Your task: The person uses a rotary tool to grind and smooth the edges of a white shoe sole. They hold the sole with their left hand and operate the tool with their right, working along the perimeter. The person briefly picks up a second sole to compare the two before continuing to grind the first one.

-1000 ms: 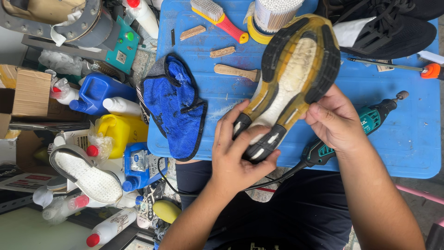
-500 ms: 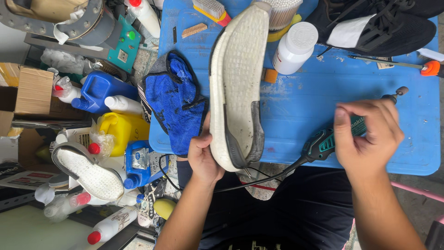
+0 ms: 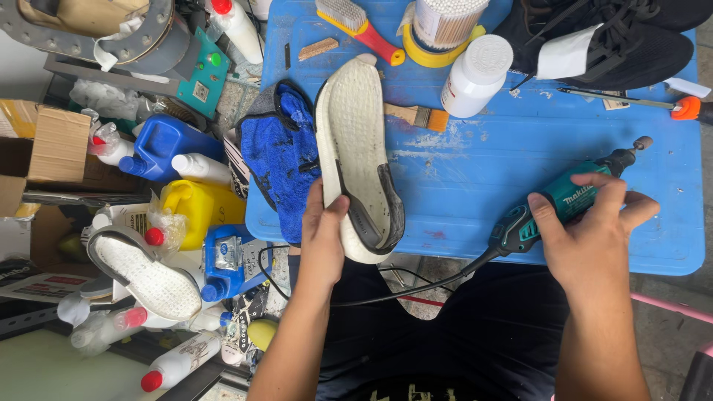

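Held at the near edge of the scuffed blue plastic counter (image 3: pixel 483 178): a detached white foam shoe sole with a dark grey heel piece (image 3: pixel 356 148), heel end clasped in the left hand (image 3: pixel 321 241), toe pointing far toward a red-and-yellow scrubbing brush (image 3: pixel 360 26). Closed around the body of a teal corded rotary grinder (image 3: pixel 572 197): the right hand (image 3: pixel 590 238), fingers over the top, thumb beneath, small stone bit aimed to the far right.

Possibly at risk, with the sole pinched only at its heel: a twist or a slip toward the lap under the tool's pressure. Also a likely hazard: the black cord (image 3: pixel 386 293) looping across the lap, free to snag and jerk the bit off line. Close to the sole's toe, and liable to be knocked over: a white plastic bottle with a ribbed cap (image 3: pixel 475 74).

Surface of the sole: pebbled, off-white, greyed with dirt along the rim, the dark heel piece smudged and seemingly lifting at its edge. Just left of the sole, touching it: a crumpled blue cloth (image 3: pixel 278 160).
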